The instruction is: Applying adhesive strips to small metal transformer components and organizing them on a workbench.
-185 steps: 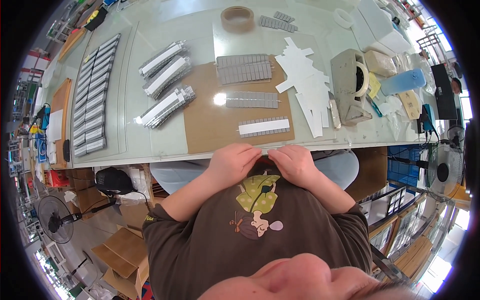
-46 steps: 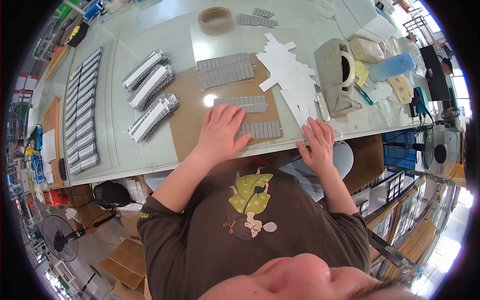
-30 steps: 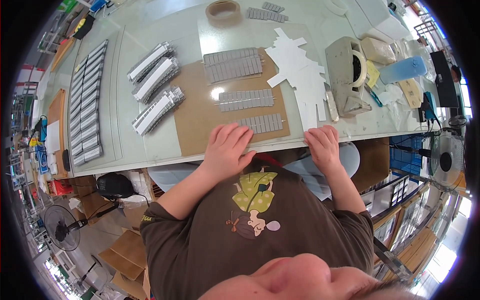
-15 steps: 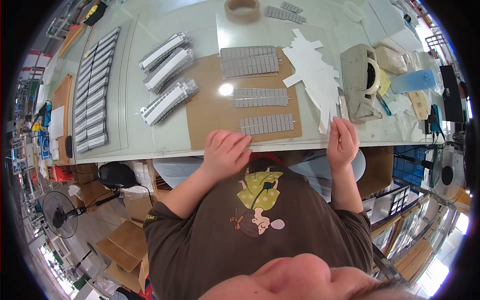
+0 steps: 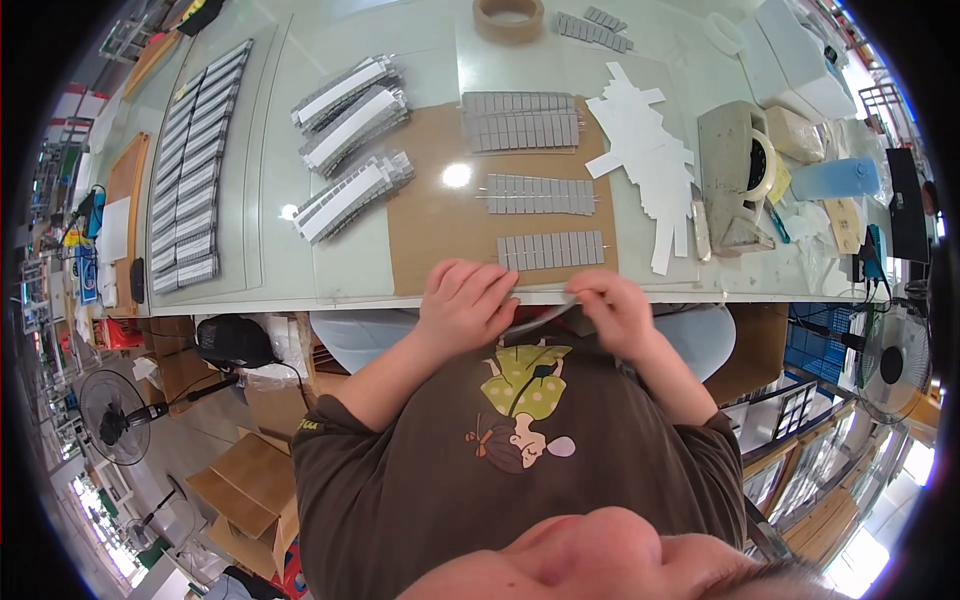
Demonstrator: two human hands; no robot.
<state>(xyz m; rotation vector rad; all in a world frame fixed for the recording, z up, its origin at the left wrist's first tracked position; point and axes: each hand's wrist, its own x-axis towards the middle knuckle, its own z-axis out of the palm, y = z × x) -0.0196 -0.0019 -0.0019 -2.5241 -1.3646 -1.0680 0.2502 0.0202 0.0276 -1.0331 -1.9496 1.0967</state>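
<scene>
My right hand (image 5: 612,312) pinches one end of a thin pale strip (image 5: 543,322) at the near table edge. The strip bows down toward my left hand (image 5: 466,305), whose fingers are curled at the same edge; what lies under them is hidden. Just beyond my hands lies a ribbed grey segmented piece (image 5: 552,250) with pins at its ends. A second segmented piece (image 5: 541,196) lies farther back, with a stack of segmented pieces (image 5: 522,122) behind it. All rest on a brown board (image 5: 440,235). To their right is a loose pile of white strips (image 5: 645,160).
Several bundles of segmented pieces (image 5: 355,195) lie on the left, past them long striped rows (image 5: 200,170). A tape roll (image 5: 508,18) sits at the back. At the right are a grey tape dispenser (image 5: 728,170), a utility knife (image 5: 700,225) and a blue bottle (image 5: 835,180).
My right hand has moved left from the white strip pile to near my left hand, bringing a thin strip with it. The left hand keeps its curled pose.
</scene>
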